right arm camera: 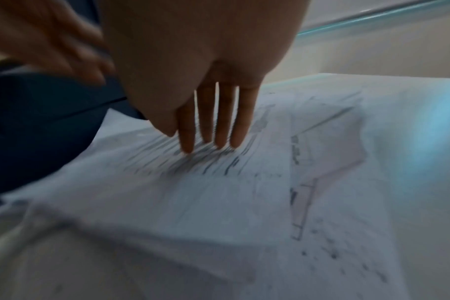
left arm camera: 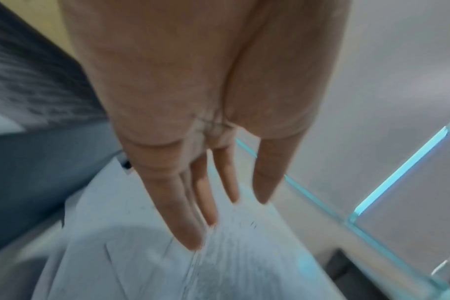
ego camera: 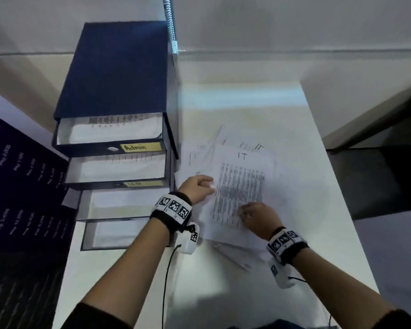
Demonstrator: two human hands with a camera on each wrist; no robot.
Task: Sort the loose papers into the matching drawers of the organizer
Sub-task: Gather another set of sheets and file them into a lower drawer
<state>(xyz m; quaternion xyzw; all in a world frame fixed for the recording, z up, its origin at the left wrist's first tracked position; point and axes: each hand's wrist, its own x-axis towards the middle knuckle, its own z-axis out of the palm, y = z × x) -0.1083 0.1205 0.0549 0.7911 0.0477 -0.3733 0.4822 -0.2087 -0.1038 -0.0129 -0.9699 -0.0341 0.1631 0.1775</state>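
The top "IT" sheet (ego camera: 241, 186) of the desk pile is pinned under the flat, straight fingers of the right hand (ego camera: 256, 216), its left edge touched by the relaxed left hand (ego camera: 197, 187), with the drawer organizer (ego camera: 119, 138) just left of that hand, so it's likely handed off leftward.

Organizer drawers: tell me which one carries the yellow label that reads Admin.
The top drawer of the dark blue organizer. Its yellow label reads Admin; the drawer below has a yellow label too blurred to read, and the two lowest show none.
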